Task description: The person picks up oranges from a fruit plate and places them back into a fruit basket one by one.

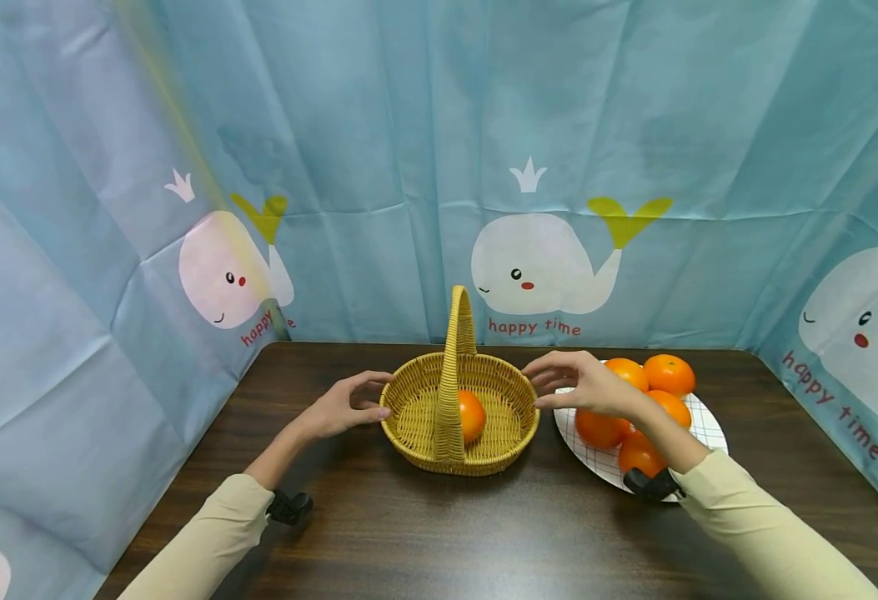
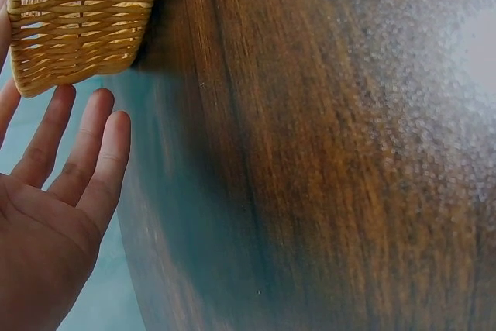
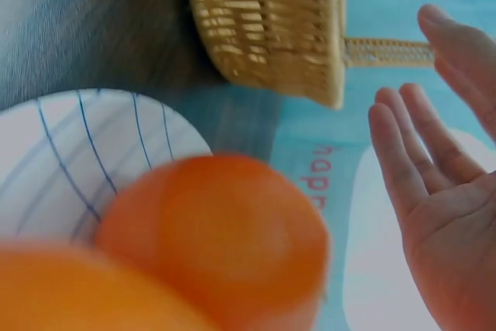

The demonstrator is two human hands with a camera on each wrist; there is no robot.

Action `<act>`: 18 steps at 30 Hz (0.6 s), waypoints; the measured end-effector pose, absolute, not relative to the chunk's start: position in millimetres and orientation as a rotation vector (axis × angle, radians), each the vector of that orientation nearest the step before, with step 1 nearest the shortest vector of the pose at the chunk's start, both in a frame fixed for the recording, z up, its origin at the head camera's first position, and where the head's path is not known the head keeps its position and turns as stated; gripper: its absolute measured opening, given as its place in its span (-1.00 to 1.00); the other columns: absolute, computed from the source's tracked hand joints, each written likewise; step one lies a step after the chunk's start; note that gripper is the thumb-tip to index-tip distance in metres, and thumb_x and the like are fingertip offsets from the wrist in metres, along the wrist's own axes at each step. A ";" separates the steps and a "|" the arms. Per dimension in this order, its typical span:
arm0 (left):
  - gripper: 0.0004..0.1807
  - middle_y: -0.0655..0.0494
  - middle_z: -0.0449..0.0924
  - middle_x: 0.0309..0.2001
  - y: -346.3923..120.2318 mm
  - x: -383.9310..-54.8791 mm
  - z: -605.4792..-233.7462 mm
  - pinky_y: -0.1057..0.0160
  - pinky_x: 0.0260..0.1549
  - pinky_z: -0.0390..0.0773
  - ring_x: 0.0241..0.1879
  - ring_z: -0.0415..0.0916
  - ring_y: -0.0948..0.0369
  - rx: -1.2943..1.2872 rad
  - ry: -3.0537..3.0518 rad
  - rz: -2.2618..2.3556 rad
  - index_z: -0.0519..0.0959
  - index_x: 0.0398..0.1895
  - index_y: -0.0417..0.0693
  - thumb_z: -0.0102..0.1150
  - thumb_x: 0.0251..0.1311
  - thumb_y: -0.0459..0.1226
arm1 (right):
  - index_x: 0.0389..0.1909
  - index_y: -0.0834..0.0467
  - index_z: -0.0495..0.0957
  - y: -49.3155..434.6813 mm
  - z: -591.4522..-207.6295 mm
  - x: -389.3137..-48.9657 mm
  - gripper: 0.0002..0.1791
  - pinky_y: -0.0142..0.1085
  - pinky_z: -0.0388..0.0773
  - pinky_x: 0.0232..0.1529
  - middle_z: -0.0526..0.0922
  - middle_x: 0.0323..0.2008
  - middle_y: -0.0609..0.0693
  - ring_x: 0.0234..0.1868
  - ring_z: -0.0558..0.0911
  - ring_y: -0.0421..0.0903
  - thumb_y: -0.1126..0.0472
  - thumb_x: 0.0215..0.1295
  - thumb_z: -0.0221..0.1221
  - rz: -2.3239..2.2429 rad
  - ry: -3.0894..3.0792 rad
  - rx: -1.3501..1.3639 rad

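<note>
A yellow woven basket (image 1: 476, 467) with a tall arched handle (image 1: 449, 400) stands in the middle of the table. One orange (image 1: 472, 417) lies inside it, partly behind the handle. My left hand (image 1: 341, 408) is at the basket's left rim, fingers loosely spread and fingertips right by the edge. In the left wrist view, the straight fingers (image 2: 108, 160) reach toward the wicker wall (image 2: 85, 32). On the other side, my right hand (image 1: 584, 387) hovers by the right rim with thumb and fingers apart. The right wrist view shows a gap between its fingers (image 3: 407, 145) and the basket (image 3: 263, 29).
A white plate (image 1: 709, 427) with a dark grid pattern holds several oranges (image 1: 669, 375), under and beside my right forearm. The dark wooden table (image 1: 439, 542) ends at a blue curtain (image 1: 378, 167) printed with whales, which hangs behind and along both sides.
</note>
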State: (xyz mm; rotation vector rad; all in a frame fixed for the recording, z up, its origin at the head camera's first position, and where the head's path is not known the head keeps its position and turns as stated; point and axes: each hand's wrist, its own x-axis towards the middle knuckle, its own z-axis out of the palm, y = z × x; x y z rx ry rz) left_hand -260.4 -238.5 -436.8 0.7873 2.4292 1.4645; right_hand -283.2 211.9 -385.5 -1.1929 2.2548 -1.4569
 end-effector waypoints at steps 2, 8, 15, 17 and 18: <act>-0.37 -0.28 0.37 0.33 -238.6 -260.6 -436.9 0.18 -0.02 0.62 0.16 0.49 -0.27 0.793 2.432 1.462 0.33 0.45 -0.21 0.29 0.38 -0.29 | 0.18 0.32 0.56 218.5 -382.0 -283.1 -0.52 -0.06 0.61 0.04 0.59 0.11 0.29 0.07 0.62 0.30 0.39 0.24 0.40 -1.441 2.284 -1.191; -0.38 -0.27 0.36 0.34 -239.0 -260.8 -437.5 0.17 0.01 0.61 0.17 0.47 -0.29 0.793 2.429 1.469 0.34 0.45 -0.19 0.29 0.38 -0.29 | 0.15 0.25 0.59 240.3 -370.8 -280.8 -0.56 -0.06 0.61 0.04 0.62 0.11 0.15 0.05 0.65 0.13 0.40 0.25 0.39 -1.455 2.334 -1.171; -0.39 -0.30 0.36 0.32 -238.8 -260.7 -436.3 0.15 -0.04 0.64 0.14 0.52 -0.24 0.789 2.399 1.491 0.33 0.45 -0.21 0.27 0.40 -0.30 | 0.16 0.31 0.57 270.2 -363.9 -277.1 -0.55 -0.14 0.63 0.01 0.64 0.08 0.19 0.05 0.67 0.03 0.47 0.25 0.36 -1.471 2.386 -1.177; -0.39 -0.32 0.37 0.30 -238.9 -260.8 -436.3 0.14 -0.06 0.65 0.11 0.55 -0.23 0.780 2.390 1.496 0.32 0.46 -0.21 0.27 0.40 -0.30 | 0.17 0.30 0.58 279.2 -361.5 -275.0 -0.55 -0.18 0.65 -0.03 0.65 0.07 0.18 0.03 0.68 0.00 0.46 0.25 0.36 -1.449 2.421 -1.168; -0.39 -0.32 0.37 0.30 -238.9 -260.9 -436.4 0.14 -0.07 0.65 0.10 0.56 -0.23 0.776 2.393 1.492 0.32 0.45 -0.21 0.27 0.40 -0.30 | 0.17 0.29 0.58 284.0 -360.7 -274.4 -0.55 -0.19 0.66 -0.05 0.65 0.07 0.17 0.03 0.69 -0.01 0.45 0.26 0.36 -1.437 2.437 -1.162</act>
